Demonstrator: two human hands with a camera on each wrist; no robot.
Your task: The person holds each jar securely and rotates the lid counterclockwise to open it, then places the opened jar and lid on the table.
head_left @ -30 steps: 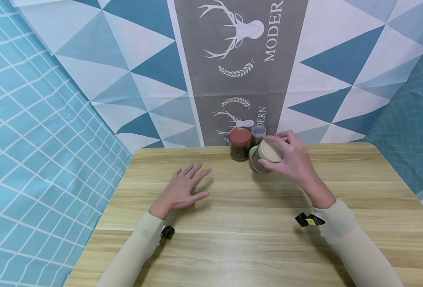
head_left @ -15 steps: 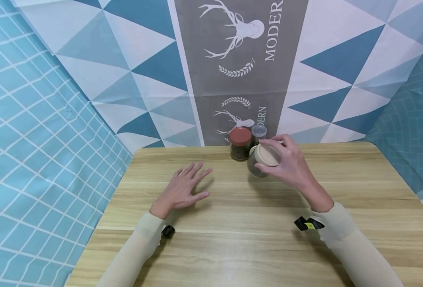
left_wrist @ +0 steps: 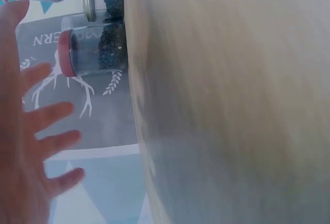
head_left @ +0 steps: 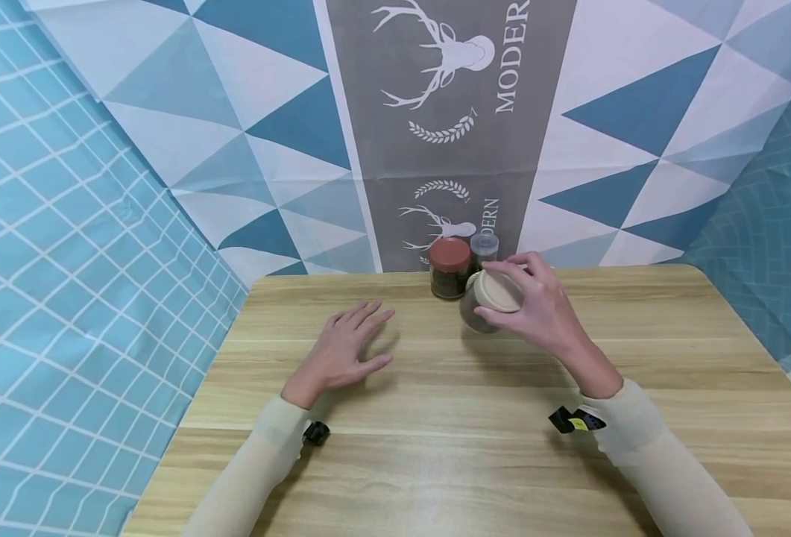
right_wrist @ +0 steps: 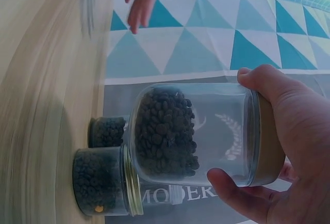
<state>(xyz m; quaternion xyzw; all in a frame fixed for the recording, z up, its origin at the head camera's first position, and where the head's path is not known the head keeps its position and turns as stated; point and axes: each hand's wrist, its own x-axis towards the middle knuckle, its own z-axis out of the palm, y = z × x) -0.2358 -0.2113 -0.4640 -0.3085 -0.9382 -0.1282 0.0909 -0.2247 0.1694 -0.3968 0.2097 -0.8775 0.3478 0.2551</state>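
My right hand grips a glass jar by its tan lid, thumb and fingers curled round the rim. Dark beans or pellets fill part of this jar, which hangs above the table. Just under it stands a shorter jar with a gold-rimmed lid; whether the two touch I cannot tell. Beside it are a red-lidded jar and a small clear-lidded jar, both with dark contents. Fingers spread, my left hand hovers over the table to the left, holding nothing.
The wooden table ends at a patterned wall cloth just behind the jars. Blue tiled cloth hangs along the left side, and teal cloth along the right.
My right hand has shifted the tan-lidded jar slightly left and nearer to me. The left hand has barely moved, and the other jars stand where they stood.
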